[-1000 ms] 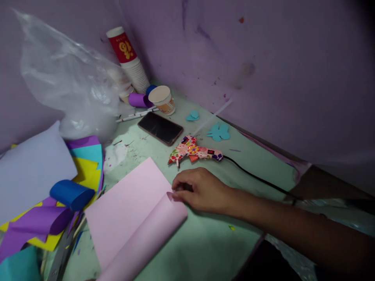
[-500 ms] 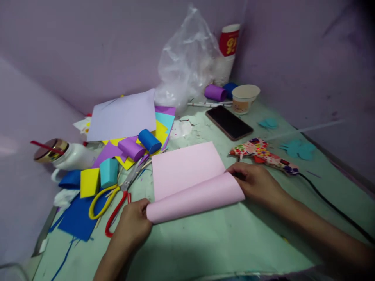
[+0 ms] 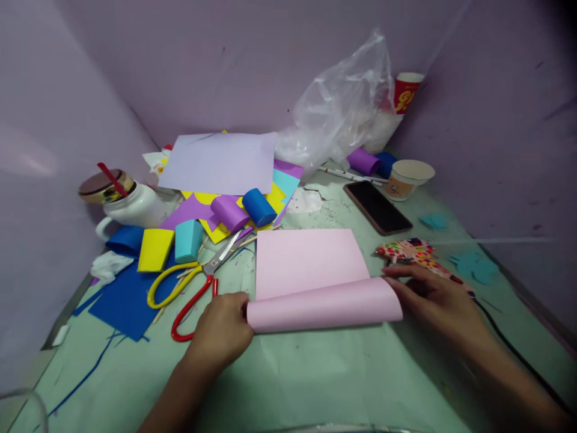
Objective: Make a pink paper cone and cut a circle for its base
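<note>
A pale pink sheet of craft paper (image 3: 311, 258) lies in front of me, its near edge curled over into a loose roll. My left hand (image 3: 225, 328) is closed on the left end of this roll, with the fingertips partly hidden. At the right end, my right hand (image 3: 433, 300) has its thumb and fingertips close together at the sheet's upper edge; the other fingers are looser. Just beyond that hand lies a flower-patterned glue gun (image 3: 408, 249), partly covered by it. Scissors (image 3: 211, 264) with one yellow and one red handle rest open left of the sheet.
Small yellow (image 3: 155, 249), turquoise (image 3: 188, 240), purple (image 3: 229, 213) and blue (image 3: 259, 207) paper pieces lie left, near a white mug (image 3: 137, 207). A phone (image 3: 377, 207), a paper cup (image 3: 408, 180) and a plastic bag (image 3: 338, 108) are farther back. A black cord (image 3: 509, 343) runs right.
The view has shifted, so things sit further right in the picture. My right fingers have straightened and loosened around the roll's end. My left hand keeps its hold.
</note>
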Available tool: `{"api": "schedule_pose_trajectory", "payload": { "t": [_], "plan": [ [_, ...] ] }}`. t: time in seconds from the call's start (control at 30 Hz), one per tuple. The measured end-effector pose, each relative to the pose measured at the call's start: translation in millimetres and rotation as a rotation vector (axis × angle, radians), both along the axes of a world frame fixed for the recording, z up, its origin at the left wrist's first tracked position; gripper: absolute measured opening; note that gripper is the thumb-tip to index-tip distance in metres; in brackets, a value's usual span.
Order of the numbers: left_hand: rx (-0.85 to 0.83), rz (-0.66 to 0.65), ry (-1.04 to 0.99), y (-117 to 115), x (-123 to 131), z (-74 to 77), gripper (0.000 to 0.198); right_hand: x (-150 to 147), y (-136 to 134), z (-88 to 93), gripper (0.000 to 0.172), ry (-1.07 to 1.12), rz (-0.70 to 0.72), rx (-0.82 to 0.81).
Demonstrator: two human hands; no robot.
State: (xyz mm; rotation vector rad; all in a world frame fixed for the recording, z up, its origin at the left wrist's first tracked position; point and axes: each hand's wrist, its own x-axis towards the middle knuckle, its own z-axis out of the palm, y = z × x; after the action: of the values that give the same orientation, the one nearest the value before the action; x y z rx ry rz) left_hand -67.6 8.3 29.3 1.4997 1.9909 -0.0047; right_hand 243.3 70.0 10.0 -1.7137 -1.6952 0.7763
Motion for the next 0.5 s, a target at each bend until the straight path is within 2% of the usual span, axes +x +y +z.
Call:
{"api": "schedule_pose_trajectory", "payload": {
  "t": [0.07,0.13,0.2,0.27,0.33,0.4,0.5],
  "plan": [
    [0.014,-0.003,0.003,-1,0,-1.8,0.013,-3,-10,13.8,0.021,-0.092,-0.149,0.1],
    [0.023,-0.002,0.004,-1,-1,-3.3,0.012,-12,-25,27.2,0.02,-0.198,-0.205,0.267],
    [0.029,-0.004,0.005,-2,0,-4.3,0.011,-31,-42,35.4,0.018,-0.275,0.042,0.454],
    [0.04,-0.007,0.008,-2,0,-4.9,0.011,-58,-53,36.8,0.03,-0.311,0.494,0.554],
    [0.053,-0.014,0.014,-3,0,-5.0,0.012,-88,-56,33.0,0.035,-0.367,0.778,0.597],
    [0.062,-0.021,0.021,-4,0,-5.1,0.013,-113,-50,26.7,0.038,-0.444,0.875,0.557],
    [0.066,-0.027,0.035,-4,0,-5.2,0.014,-134,-36,16.9,0.051,-0.572,0.915,0.465]
  ]
}}
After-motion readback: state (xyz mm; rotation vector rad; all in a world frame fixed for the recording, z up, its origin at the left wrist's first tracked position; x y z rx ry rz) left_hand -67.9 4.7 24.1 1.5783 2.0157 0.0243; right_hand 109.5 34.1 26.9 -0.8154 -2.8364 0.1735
